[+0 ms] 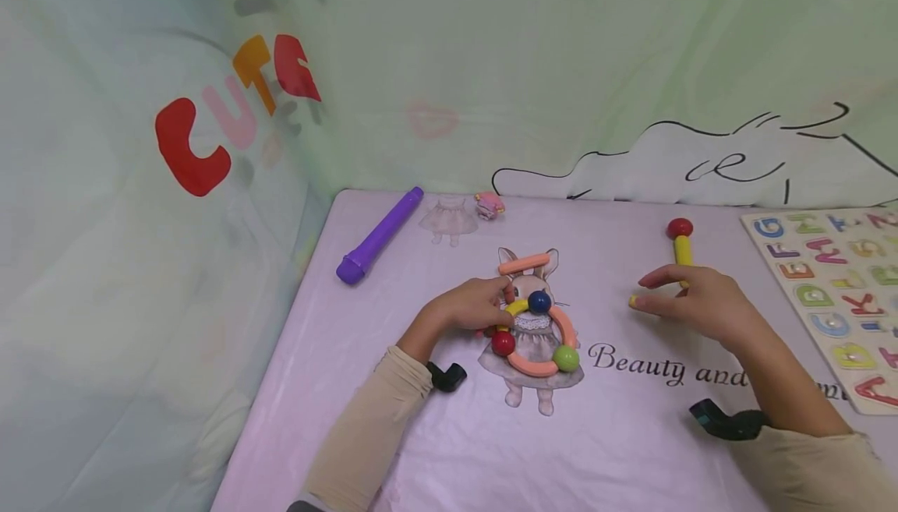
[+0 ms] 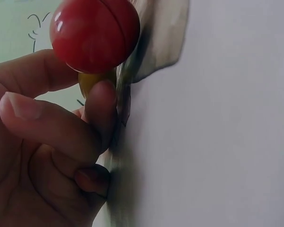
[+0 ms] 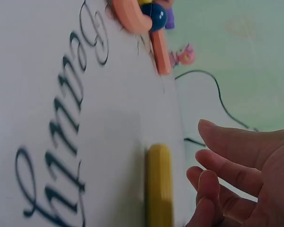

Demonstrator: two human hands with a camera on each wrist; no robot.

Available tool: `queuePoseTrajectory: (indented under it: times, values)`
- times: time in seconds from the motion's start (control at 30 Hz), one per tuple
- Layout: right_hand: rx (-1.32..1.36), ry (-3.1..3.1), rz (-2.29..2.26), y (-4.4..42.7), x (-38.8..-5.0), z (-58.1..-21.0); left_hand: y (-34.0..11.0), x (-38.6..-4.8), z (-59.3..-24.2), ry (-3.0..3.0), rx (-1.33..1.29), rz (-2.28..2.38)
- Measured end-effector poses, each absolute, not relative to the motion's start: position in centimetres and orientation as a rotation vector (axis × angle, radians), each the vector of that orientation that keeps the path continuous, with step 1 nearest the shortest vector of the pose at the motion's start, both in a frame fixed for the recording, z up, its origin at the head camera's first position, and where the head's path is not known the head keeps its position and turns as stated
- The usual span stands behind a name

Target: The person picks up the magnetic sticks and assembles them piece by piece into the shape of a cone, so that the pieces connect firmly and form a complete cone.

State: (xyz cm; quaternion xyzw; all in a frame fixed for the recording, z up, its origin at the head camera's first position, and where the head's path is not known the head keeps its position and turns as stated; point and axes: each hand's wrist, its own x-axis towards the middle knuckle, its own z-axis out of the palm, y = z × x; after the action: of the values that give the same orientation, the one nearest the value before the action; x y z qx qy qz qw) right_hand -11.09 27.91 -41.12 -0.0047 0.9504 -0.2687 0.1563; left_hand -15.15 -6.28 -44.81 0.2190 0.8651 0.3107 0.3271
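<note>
In the head view a ring of curved sticks and balls lies on the table: salmon sticks (image 1: 533, 366), a red ball (image 1: 503, 343), a blue ball (image 1: 539, 302) and a green ball (image 1: 567, 358). At its upper left, my left hand (image 1: 471, 305) pinches the yellow curved stick (image 1: 517, 307). The left wrist view shows fingertips on both sides of that stick, just under the red ball (image 2: 95, 35). My right hand (image 1: 705, 305) hovers with loosely bent fingers by a yellow stick (image 1: 684, 251) topped with a red ball (image 1: 680, 228). In the right wrist view, a yellow stick (image 3: 159, 189) lies beside those fingers.
A straight salmon stick (image 1: 525, 264) lies just beyond the ring. Farther left are a purple microphone-shaped toy (image 1: 379, 238) and a small pink figure (image 1: 489, 205). An alphabet puzzle board (image 1: 835, 301) occupies the right side. Draped cloth (image 1: 561, 68) rises behind the table.
</note>
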Motion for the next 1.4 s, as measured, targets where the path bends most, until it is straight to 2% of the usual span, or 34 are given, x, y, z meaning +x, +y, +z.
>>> queuePoseTrajectory:
  times: [0.27,0.83,1.4]
  values:
    - [0.03,2.688,-0.766,29.8,-11.3,-43.1,-6.4,-15.3,-45.2,2.267,0.587,0.807]
    - [0.013,2.655,-0.795,29.4,-11.4,-44.1,-6.4,-15.3,-44.9,2.267,0.594,0.807]
    - [-0.09,2.46,-1.063,25.6,-10.8,-43.0,-6.4,-15.3,-45.0,2.263,0.589,0.795]
